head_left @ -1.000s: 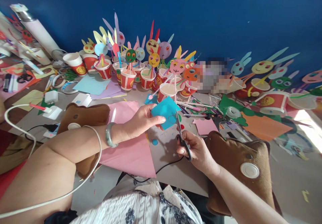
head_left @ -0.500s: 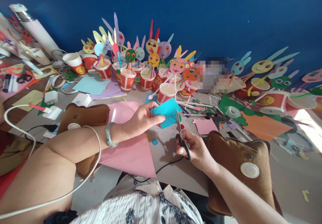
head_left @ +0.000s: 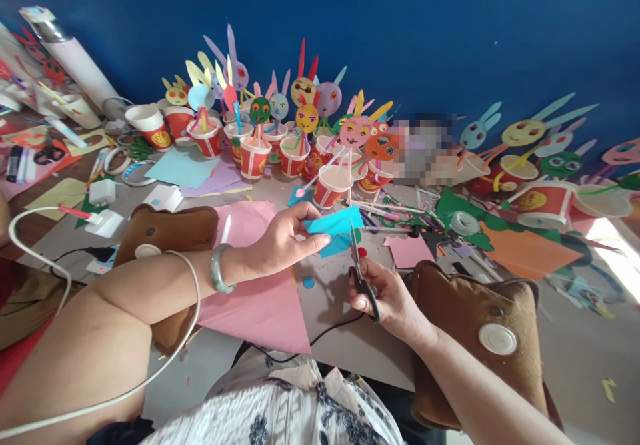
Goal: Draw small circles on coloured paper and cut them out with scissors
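Observation:
My left hand (head_left: 293,235) pinches the left edge of a piece of bright blue paper (head_left: 334,222) between thumb and fingers. A small circle is drawn on the paper's lower part. In my right hand (head_left: 383,291) is a pair of scissors (head_left: 363,281) with dark handles, its blades pointing up at the paper's right edge. A small blue paper disc (head_left: 309,283) lies on the grey table below the paper. Under my left forearm a large pink sheet (head_left: 260,305) is spread out.
Red paper cups (head_left: 255,158) holding paper bunny faces on sticks line the blue wall. A brown cushion-like warmer (head_left: 475,338) lies under my right forearm, another (head_left: 165,225) under my left. A white cable (head_left: 197,291) crosses my left arm. Paper scraps and clear tape (head_left: 463,221) lie at right.
The blue paper has tilted, so its upper part now looks flatter and lower. My left hand has shifted slightly with it; the scissors stay at its right edge.

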Tool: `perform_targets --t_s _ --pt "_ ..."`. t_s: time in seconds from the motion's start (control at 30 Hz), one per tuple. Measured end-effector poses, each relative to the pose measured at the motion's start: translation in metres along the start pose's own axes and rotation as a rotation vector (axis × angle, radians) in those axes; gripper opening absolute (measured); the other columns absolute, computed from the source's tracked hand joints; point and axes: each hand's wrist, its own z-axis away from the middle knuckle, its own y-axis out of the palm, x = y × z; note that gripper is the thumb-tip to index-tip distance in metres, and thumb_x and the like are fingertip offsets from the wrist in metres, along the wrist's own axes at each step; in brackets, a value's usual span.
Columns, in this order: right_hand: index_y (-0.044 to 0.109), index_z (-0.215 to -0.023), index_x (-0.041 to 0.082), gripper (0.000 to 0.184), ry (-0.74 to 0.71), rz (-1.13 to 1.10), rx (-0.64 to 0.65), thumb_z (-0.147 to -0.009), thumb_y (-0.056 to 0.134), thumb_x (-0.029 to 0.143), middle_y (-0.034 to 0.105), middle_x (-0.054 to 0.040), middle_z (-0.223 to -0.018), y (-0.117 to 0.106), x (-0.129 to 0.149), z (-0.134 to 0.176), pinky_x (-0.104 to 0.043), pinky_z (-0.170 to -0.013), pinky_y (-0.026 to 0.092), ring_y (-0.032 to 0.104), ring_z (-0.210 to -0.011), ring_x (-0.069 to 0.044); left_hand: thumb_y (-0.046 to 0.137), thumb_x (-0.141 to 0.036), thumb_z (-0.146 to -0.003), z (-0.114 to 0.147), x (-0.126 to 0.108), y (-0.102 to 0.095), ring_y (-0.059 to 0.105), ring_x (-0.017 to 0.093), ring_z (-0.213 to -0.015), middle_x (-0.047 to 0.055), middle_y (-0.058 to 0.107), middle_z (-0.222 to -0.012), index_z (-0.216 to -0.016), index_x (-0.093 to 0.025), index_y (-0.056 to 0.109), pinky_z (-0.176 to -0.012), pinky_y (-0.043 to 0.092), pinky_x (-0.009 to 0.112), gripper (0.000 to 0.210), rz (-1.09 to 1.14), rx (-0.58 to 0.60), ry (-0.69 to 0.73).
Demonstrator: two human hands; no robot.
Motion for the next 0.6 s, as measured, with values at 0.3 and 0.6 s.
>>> perform_targets --t_s 0.3,0.6 --pt "0.047 -0.073 0.020 0.063 0.000 -0.004 0.015 -0.059 0.076 0.074 0.056 0.0004 -0.065 -0.0003 -0.0008 0.0009 -0.026 -0.052 0.040 0.048 -0.057 -0.012 0.069 -0.026 -0.081 0.0015 -0.0055 0.0034 0.052 0.009 -0.067 -0.003 0.053 -0.075 -0.086 -0.017 0.053 -0.061 0.046 0.021 0.019 -0.058 -0.039 0.041" --pt "0.046 -0.070 0.020 0.062 -0.001 0.015 0.003 -0.060 0.076 0.074 0.053 0.0021 -0.061 -0.0004 0.0016 0.0012 -0.026 -0.053 0.035 0.044 -0.057 -0.012 0.070 -0.029 -0.082 0.0016 -0.0046 0.0024 0.053 0.009 -0.067 -0.003 0.055 -0.075 -0.086 -0.018 0.053 -0.060 0.046 0.021 0.020 -0.073 -0.034 0.049"
